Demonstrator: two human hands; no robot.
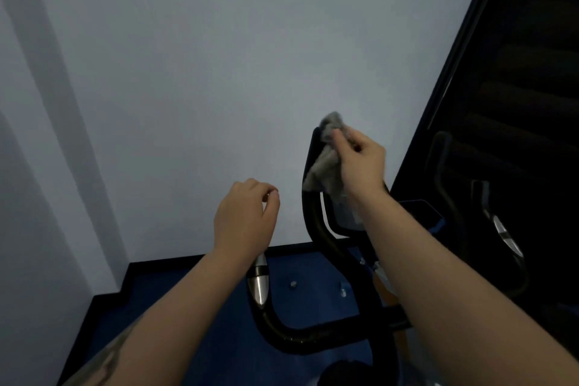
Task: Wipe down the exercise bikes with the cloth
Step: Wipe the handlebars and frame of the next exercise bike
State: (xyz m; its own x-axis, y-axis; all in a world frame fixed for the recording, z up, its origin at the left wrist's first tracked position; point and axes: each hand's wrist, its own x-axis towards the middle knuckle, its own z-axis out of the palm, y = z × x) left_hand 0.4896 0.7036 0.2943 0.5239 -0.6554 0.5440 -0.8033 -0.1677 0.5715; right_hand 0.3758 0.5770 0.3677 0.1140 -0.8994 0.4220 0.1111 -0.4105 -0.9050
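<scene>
Head view looks down over our two bare forearms at the handlebars (316,316) of a black exercise bike (341,335) standing on a blue floor (194,288) close to a pale wall (219,56).

Our right hand (362,163) grips a crumpled grey cloth (326,160), fingers and thumb curled round it, and we press it against the upper end of the right upright grip of the handlebars. Part of the cloth bunches above our fingers and the rest hangs down along the black bar below the hand.

Our left hand (246,216) holds nothing that we can see. Its fingers are loosely curled, thumb tip near the forefinger, and it hovers above the left grip, whose shiny metal sensor plate (258,283) shows just under our wrist. We cannot tell whether the wrist touches the grip.

Behind the right forearm we see a flat console (421,211) with a blue edge. To the right, a dark panel (517,72) reflects a dim second set of handlebars with a metal plate. A black skirting strip (175,261) runs along the foot of the wall.
</scene>
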